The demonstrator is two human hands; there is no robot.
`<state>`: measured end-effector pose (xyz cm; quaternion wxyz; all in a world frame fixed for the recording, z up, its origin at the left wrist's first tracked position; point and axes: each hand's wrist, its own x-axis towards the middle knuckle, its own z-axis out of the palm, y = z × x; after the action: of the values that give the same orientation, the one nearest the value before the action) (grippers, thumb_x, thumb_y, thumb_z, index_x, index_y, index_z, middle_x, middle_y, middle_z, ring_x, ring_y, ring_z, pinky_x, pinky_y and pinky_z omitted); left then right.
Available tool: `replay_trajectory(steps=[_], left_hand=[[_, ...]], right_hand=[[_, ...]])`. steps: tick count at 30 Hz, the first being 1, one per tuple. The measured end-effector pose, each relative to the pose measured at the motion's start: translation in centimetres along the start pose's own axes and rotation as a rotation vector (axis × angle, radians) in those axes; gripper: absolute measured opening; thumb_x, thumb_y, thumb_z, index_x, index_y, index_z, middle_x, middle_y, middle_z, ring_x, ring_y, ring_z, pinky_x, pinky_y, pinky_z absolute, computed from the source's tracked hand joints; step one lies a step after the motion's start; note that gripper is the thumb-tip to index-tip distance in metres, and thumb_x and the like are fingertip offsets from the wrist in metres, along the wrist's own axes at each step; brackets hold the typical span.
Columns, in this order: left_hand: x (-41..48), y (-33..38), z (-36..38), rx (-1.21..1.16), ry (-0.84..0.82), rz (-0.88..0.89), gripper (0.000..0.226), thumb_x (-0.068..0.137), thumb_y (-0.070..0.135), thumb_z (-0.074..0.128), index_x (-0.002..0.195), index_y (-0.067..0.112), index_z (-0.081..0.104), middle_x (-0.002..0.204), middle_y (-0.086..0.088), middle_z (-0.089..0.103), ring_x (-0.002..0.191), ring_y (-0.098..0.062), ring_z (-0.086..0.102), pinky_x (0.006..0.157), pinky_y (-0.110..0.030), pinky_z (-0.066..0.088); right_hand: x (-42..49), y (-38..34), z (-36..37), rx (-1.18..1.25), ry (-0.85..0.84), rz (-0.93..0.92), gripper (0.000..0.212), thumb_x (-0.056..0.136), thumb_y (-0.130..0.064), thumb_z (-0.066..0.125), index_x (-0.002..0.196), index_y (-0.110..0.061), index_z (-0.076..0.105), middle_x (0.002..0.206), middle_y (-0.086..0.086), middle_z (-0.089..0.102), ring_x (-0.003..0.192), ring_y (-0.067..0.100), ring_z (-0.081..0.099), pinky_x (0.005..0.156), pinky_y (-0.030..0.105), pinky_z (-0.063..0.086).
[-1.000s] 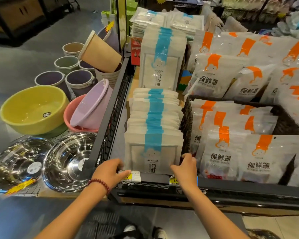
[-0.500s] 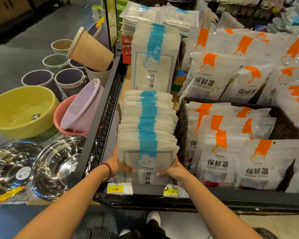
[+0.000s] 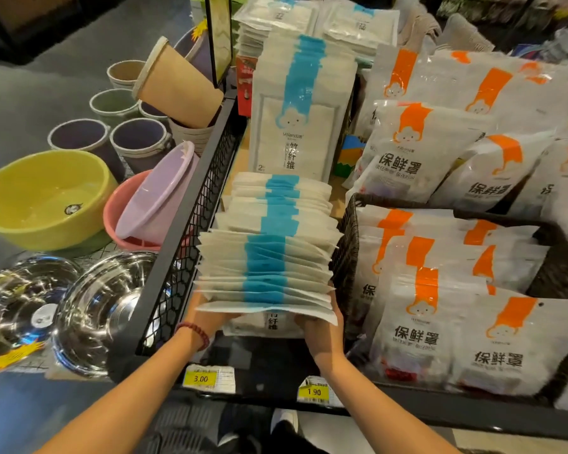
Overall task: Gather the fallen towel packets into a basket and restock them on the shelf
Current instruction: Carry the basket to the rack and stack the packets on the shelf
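One row of packets is stood in the wire shelf, with a second stack behind. Two steel bowls and two price tags are seen. Orange packs are held in one wicker basket. The row's front is gripped from both sides by the left hand and right hand, fingers mostly hidden beneath.

You stood in a shop, at a household-goods display; yellow price tags reading 3.00 and 1.90 were fixed to the front rail of the shelf; many identical blue-striped packets stood in a row beside rows of identical orange-striped packets. To your left, plastic basins, nested buckets and steel bowls bearing round labels were set out as stock; starburst stickers marked some of them.
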<state>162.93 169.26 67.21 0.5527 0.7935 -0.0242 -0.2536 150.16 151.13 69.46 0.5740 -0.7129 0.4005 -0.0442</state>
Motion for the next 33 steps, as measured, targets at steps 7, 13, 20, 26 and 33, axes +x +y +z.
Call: replay_trajectory(steps=[7, 13, 20, 26, 33], left_hand=[[-1.4, 1.7, 0.3, 0.17, -0.12, 0.041, 0.063, 0.056, -0.012, 0.082, 0.111, 0.007, 0.058, 0.102, 0.0, 0.063, 0.092, -0.006, 0.063, 0.091, -0.028, 0.05], [-2.4, 2.7, -1.6, 0.295, -0.235, 0.124, 0.078, 0.059, -0.005, 0.083, 0.127, 0.0, 0.046, 0.116, -0.007, 0.056, 0.111, -0.024, 0.056, 0.093, -0.02, 0.045], [-2.9, 4.5, -2.0, 0.36, -0.29, 0.246, 0.064, 0.055, -0.01, 0.079, 0.095, 0.032, 0.051, 0.095, 0.018, 0.054, 0.085, 0.019, 0.055, 0.069, 0.005, 0.039], [-3.0, 4.7, -2.2, 0.456, -0.276, 0.288, 0.051, 0.062, 0.005, 0.081, 0.093, 0.033, 0.052, 0.087, 0.021, 0.054, 0.085, -0.001, 0.055, 0.071, -0.004, 0.044], [-6.4, 3.5, -3.9, 0.237, -0.032, 0.086, 0.066, 0.069, 0.007, 0.08, 0.128, 0.015, 0.051, 0.125, -0.007, 0.056, 0.115, -0.021, 0.051, 0.096, -0.035, 0.044]], right_hand=[[0.0, 0.1, -0.4, 0.152, 0.057, -0.139, 0.025, 0.102, -0.016, 0.034, 0.115, -0.013, 0.056, 0.077, 0.004, 0.073, 0.072, 0.018, 0.069, 0.053, 0.022, 0.055], [-0.5, -0.8, -0.8, -0.02, -0.133, 0.046, 0.018, 0.1, -0.026, 0.044, 0.101, -0.018, 0.059, 0.078, 0.008, 0.07, 0.061, 0.019, 0.069, 0.048, 0.027, 0.056], [-1.8, -1.2, -2.4, -0.019, -0.182, -0.134, 0.069, 0.073, 0.014, 0.064, 0.132, -0.012, 0.039, 0.123, 0.007, 0.056, 0.11, 0.017, 0.055, 0.092, 0.029, 0.05], [-3.7, -1.2, -3.0, -0.098, -0.105, -0.116, 0.063, 0.07, 0.008, 0.061, 0.125, -0.022, 0.053, 0.112, -0.007, 0.063, 0.109, 0.012, 0.058, 0.085, 0.024, 0.05], [-7.3, -2.1, -4.9, -0.152, -0.068, -0.117, 0.055, 0.08, -0.014, 0.071, 0.13, -0.018, 0.049, 0.119, -0.007, 0.057, 0.109, 0.01, 0.053, 0.094, 0.03, 0.046]])
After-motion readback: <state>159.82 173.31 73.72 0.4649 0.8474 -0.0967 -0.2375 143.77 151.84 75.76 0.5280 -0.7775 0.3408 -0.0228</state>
